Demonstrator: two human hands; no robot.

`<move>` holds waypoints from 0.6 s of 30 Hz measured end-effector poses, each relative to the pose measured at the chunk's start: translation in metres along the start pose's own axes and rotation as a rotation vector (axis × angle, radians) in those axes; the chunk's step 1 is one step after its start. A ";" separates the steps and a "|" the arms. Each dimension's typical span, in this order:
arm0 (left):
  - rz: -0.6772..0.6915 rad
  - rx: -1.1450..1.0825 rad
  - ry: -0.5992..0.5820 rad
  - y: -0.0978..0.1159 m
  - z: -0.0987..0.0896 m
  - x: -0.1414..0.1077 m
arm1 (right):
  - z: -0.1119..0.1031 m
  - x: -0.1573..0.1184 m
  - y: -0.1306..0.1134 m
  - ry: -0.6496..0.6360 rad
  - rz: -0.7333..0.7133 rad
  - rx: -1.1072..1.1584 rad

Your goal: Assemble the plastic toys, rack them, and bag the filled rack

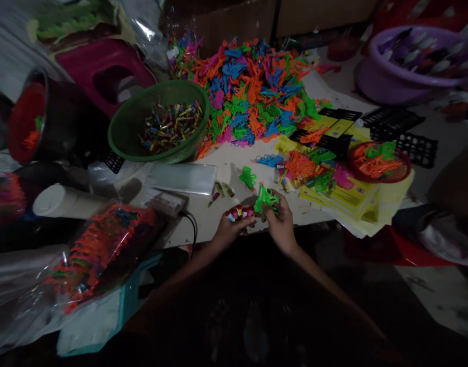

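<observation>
My left hand point(230, 229) is closed around several small wrapped tubes point(239, 212) at the table's front edge. Just to its right, my right hand point(282, 224) grips a green plastic piece point(265, 199) between thumb and fingers. The two hands are close together. Another green piece point(248, 178) lies on the table behind them, and a few loose tubes point(219, 189) rest to the left. To the right is a small mixed heap of orange, blue and green pieces point(300, 165).
A green basket point(121, 125) of tubes stands behind left, beside a large colourful heap point(252, 92). A red basket point(400, 176) sits on yellow sheets point(336, 201). A purple tub point(382, 84) is back right. Bagged orange pieces point(100, 250) and a white cylinder point(61, 201) are left.
</observation>
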State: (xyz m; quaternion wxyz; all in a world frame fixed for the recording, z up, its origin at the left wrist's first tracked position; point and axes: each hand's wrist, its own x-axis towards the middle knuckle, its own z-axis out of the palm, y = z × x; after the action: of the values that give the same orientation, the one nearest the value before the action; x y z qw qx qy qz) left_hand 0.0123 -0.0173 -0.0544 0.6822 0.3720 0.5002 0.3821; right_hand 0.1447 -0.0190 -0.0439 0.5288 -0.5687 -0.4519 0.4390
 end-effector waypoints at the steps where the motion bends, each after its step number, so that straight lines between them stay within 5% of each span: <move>1: 0.007 0.002 0.010 -0.001 0.002 0.000 | 0.003 -0.001 0.003 0.010 -0.016 -0.019; 12: 0.144 0.131 0.149 0.000 0.012 -0.012 | 0.026 -0.013 0.023 0.097 -0.104 -0.193; 16: 0.018 0.085 0.095 0.000 -0.003 -0.004 | -0.003 0.023 0.022 0.080 -0.208 -0.418; 18: -0.053 0.009 0.122 -0.001 -0.013 0.003 | -0.021 0.047 0.020 0.214 -0.253 -0.660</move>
State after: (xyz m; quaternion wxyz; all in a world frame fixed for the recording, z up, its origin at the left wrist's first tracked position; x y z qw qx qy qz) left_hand 0.0005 -0.0131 -0.0593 0.6586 0.3378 0.5521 0.3837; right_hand 0.1762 0.0221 -0.0634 0.4110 -0.6910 -0.5782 0.1388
